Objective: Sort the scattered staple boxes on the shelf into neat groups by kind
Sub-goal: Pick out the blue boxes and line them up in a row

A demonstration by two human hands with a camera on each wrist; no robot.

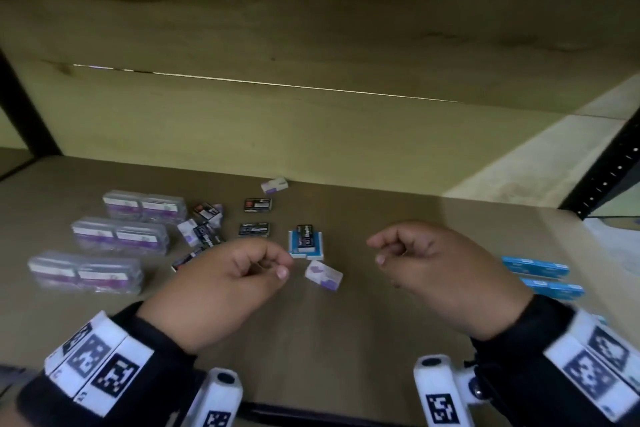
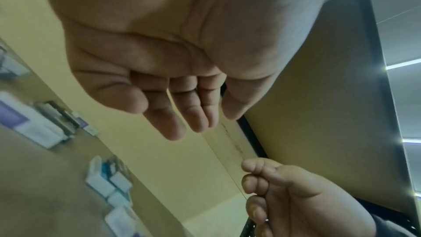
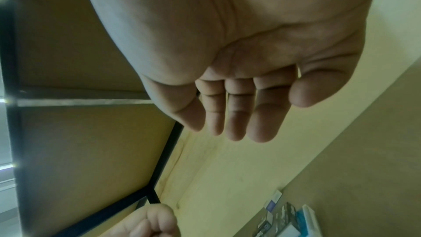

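Brown board forms the shelf [image 1: 398, 322], and both of the person's hands hover over its front part, palms down, holding nothing. The left hand [image 1: 221, 288] has its fingers loosely curled, thumb and forefinger tips close together with nothing between them; the left wrist view shows the fingers [image 2: 175, 129] relaxed and bare. The right hand [image 1: 446, 270] hangs the same way, its fingers [image 3: 262, 129] slack and empty. Between the two hands a small white and purple box [image 1: 323, 274] lies tilted on the board, touching neither hand. Just behind it sits a blue and white box [image 1: 307, 248] with a black box [image 1: 304, 232] lying on top. Further back, two more black boxes [image 1: 254, 229] lie apart from each other, and another white and purple box [image 1: 274, 184] rests near the back wall. Left of those is a loose heap of black and purple boxes [image 1: 204, 225], some overlapping. At far left, three clear-wrapped packs of purple boxes [image 1: 119, 236] lie one behind another. At the right edge, long blue boxes [image 1: 535, 267] lie side by side, partly hidden by the right wrist.
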